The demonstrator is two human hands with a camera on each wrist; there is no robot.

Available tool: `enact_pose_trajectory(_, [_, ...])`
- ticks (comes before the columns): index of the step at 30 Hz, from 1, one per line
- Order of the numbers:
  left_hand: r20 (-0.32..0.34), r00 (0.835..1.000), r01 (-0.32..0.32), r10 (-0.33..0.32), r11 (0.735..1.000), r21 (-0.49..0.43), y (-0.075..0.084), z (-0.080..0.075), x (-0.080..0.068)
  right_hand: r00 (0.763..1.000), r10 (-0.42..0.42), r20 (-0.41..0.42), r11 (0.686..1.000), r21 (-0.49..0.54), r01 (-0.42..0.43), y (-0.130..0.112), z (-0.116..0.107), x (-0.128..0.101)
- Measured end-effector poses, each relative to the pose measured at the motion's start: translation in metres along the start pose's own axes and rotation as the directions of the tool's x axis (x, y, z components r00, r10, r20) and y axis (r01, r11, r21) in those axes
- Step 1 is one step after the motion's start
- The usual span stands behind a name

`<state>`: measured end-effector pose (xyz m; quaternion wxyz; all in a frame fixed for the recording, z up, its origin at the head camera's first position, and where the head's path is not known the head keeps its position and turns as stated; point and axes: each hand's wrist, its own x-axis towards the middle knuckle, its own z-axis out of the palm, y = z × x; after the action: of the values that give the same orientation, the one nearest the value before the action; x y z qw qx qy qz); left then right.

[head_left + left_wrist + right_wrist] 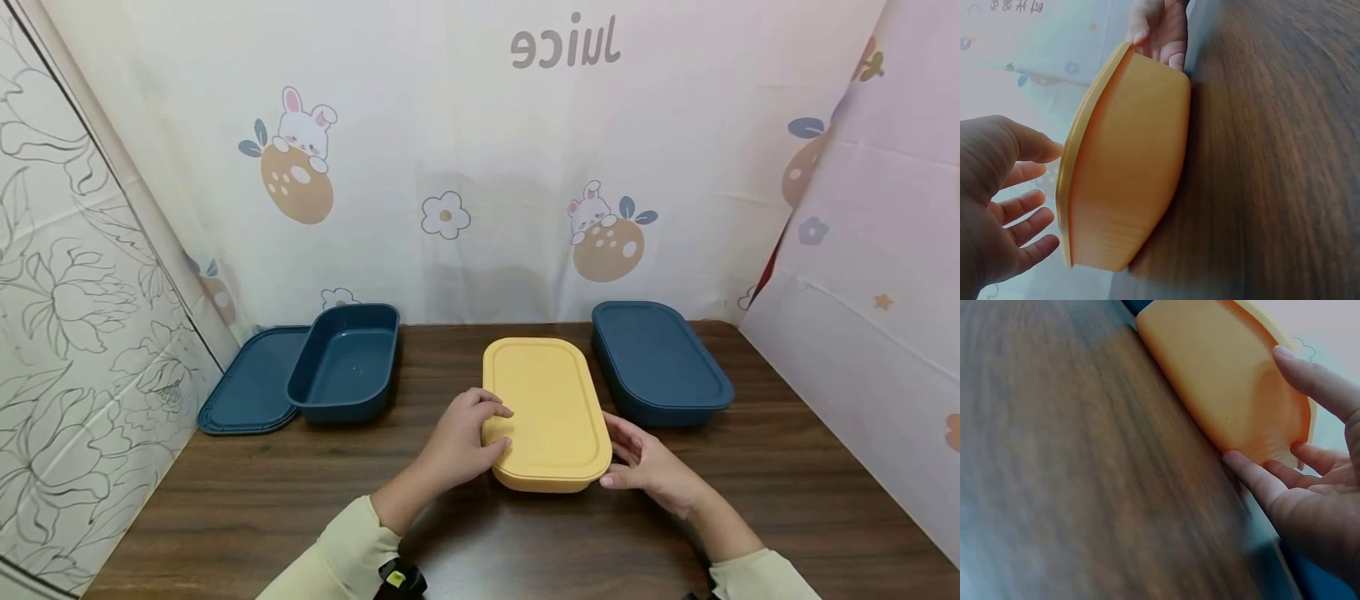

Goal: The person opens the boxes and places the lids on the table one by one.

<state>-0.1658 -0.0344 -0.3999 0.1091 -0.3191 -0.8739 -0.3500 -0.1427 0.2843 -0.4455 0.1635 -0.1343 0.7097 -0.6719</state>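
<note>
A yellow lidded food container (547, 408) sits on the brown table between the two hands. The left hand (468, 437) is at its left side, fingers spread and loosely bent over the lid's edge. In the left wrist view, that hand's thumb (1041, 147) reaches the lid rim while the other fingertips hover beside it. At the near right corner, the right hand (648, 467) touches the container with thumb and fingers apart. From the right wrist, its fairly straight fingers (1260, 481) meet the yellow wall (1222, 375). The container's far side is hidden there.
An open blue container (348, 358) stands at the back left, its inside showing nothing. Beside it lies a flat blue lid (251, 383). A blue container with its lid on (660, 358) stands at the right. Printed curtain (487, 125) hangs behind the table (247, 500).
</note>
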Motion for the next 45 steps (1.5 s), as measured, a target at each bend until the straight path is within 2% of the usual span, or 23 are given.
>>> enact_pose_trajectory(4, [0.029,0.998,-0.064,0.062,0.996,0.068,0.004,0.0,0.003,1.0,0.0,-0.007,1.0,0.007,0.0,0.0,0.002,0.001])
enact_pose_trajectory(9, [0.103,0.986,-0.144,0.131,0.981,0.13,0.01,0.0,0.008,1.0,0.001,-0.018,1.0,0.016,-0.001,0.0,0.003,0.001])
enact_pose_trajectory(17, [0.285,0.95,-0.195,0.127,0.954,0.227,0.031,-0.005,0.016,1.0,-0.006,-0.025,0.999,0.037,0.007,0.002,0.005,0.002])
enact_pose_trajectory(26, [0.442,0.889,-0.302,0.12,0.879,0.368,0.053,0.001,0.023,0.999,-0.003,-0.037,0.999,0.032,0.004,0.003,0.006,0.002])
enact_pose_trajectory(31, [0.492,0.865,-0.34,0.1,0.839,0.426,0.061,0.004,0.027,1.0,-0.012,-0.025,0.999,0.031,0.013,0.002,0.007,0.002])
enact_pose_trajectory(35, [0.527,0.847,-0.365,0.068,0.795,0.485,0.066,0.006,0.028,1.0,0.002,-0.026,0.999,0.037,-0.001,0.002,0.007,0.002])
enact_pose_trajectory(39, [0.541,0.841,-0.366,0.029,0.767,0.528,0.07,0.012,0.026,1.0,0.002,-0.027,1.0,0.028,-0.001,0.003,0.006,0.002])
enact_pose_trajectory(45, [0.525,0.851,-0.349,0.008,0.755,0.555,0.075,0.016,0.023,1.0,-0.016,-0.022,1.0,0.023,0.016,0.002,0.007,0.001])
